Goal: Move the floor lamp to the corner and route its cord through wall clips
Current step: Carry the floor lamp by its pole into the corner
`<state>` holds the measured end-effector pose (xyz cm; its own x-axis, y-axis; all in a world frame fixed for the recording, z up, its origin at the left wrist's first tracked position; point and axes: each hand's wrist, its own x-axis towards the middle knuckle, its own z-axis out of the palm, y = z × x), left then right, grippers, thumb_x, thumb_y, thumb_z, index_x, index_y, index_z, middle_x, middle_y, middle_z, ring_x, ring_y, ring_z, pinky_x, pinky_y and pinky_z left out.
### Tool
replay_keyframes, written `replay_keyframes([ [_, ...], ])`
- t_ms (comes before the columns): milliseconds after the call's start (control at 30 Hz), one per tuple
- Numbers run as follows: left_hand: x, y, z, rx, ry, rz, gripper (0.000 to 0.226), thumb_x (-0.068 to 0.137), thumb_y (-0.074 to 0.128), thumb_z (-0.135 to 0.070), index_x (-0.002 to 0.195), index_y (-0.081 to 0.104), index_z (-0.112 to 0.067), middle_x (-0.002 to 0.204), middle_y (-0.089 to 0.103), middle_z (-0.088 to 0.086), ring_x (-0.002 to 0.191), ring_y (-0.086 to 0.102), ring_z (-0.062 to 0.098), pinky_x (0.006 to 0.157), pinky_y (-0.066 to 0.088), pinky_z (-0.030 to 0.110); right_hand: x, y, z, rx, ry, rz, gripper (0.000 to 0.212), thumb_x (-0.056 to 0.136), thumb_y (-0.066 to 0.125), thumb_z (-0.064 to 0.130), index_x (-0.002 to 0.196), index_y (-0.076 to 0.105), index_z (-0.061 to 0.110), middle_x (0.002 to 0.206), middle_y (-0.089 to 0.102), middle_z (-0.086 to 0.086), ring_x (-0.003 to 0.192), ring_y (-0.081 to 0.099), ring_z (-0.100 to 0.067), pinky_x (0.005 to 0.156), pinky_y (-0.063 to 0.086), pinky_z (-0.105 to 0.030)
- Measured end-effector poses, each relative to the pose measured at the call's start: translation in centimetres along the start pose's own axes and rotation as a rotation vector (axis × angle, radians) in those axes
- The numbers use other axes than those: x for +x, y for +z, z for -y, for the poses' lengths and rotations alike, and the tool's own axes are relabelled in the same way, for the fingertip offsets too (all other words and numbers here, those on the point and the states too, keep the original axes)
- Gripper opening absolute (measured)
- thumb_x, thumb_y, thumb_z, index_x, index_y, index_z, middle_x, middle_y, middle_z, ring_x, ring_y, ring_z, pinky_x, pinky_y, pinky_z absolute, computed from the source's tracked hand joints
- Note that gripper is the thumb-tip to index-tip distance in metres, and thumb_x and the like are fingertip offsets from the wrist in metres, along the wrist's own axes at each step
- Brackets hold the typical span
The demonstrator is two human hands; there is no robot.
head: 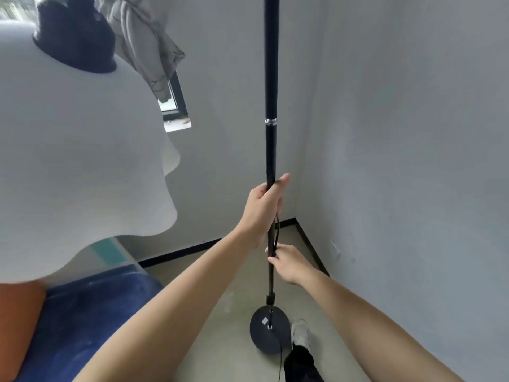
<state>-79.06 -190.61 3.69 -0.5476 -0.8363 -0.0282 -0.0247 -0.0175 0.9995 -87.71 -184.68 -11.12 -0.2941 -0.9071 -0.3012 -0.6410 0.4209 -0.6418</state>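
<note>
A: What are the 2 hands doing?

B: The left hand (264,205) is wrapping around the black pole (271,150) of the lamp, fingers curled shut on it and the thumb lying up along it. The right hand (287,264) is sitting lower, fingertips pinched together on the pole where the thin black cord (276,230) is running beside it.

A: Is the right hand gripping the cord too?

B: It is touching at the spot where the cord is meeting the pole, but I cannot tell whether the cord is inside the pinch.

A: Where is the lamp standing?

B: Its round base (268,330) is resting on the floor (220,340), near the corner where the 2 grey walls are meeting, though not pushed into it. The pole is standing upright. A shoe (300,333) is sitting just beside the base, and the cord is trailing off the base toward the bottom edge.

A: Anything else close by?

B: A white shade (77,161) is filling the left side, with a blue sofa (91,321) below it.
</note>
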Motion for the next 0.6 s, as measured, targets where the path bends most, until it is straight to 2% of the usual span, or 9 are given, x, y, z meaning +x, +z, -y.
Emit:
replay_keyframes([
  [200, 14.4, 0.8, 2.2, 0.076, -0.1, -0.081, 0.055, 0.086, 0.061, -0.053, 0.047, 0.029, -0.029, 0.049, 0.028, -0.009, 0.052, 0.026, 0.017, 0.063, 0.027, 0.037, 13.6, -4.8, -1.2, 0.009, -0.054, 0.093, 0.023, 0.101, 0.05, 0.024, 0.116, 0.063, 0.013, 0.12, 0.064, -0.011, 0.1, 0.063, -0.029, 0.086, 0.05, -0.035],
  [333, 22.7, 0.3, 2.7, 0.131, -0.114, -0.08, 0.059, 0.091, 0.057, -0.055, 0.041, 0.035, -0.03, 0.047, 0.033, -0.008, 0.051, 0.031, 0.017, 0.066, 0.031, 0.038, 21.5, -9.1, -0.9, 0.002, -0.121, 0.165, 0.022, 0.099, 0.052, 0.026, 0.115, 0.063, 0.015, 0.116, 0.066, -0.007, 0.103, 0.062, -0.028, 0.084, 0.047, -0.031],
  [467, 29.0, -1.3, 2.9, 0.172, -0.149, -0.086, 0.061, 0.092, 0.055, -0.057, 0.04, 0.039, -0.029, 0.047, 0.037, -0.008, 0.054, 0.037, 0.019, 0.071, 0.036, 0.039, 27.6, -11.4, 0.6, -0.027, -0.143, 0.187, 0.028, 0.101, 0.05, 0.03, 0.121, 0.061, 0.014, 0.121, 0.066, -0.01, 0.11, 0.061, -0.029, 0.095, 0.048, -0.039],
  [600, 34.9, -3.2, 3.2, 0.148, -0.129, -0.078, 0.061, 0.091, 0.056, -0.059, 0.039, 0.041, -0.03, 0.046, 0.038, -0.009, 0.051, 0.038, 0.016, 0.07, 0.038, 0.039, 32.8, -12.5, 1.9, -0.002, -0.107, 0.16, 0.026, 0.102, 0.047, 0.031, 0.117, 0.061, 0.014, 0.117, 0.066, -0.011, 0.106, 0.062, -0.03, 0.093, 0.049, -0.041],
])
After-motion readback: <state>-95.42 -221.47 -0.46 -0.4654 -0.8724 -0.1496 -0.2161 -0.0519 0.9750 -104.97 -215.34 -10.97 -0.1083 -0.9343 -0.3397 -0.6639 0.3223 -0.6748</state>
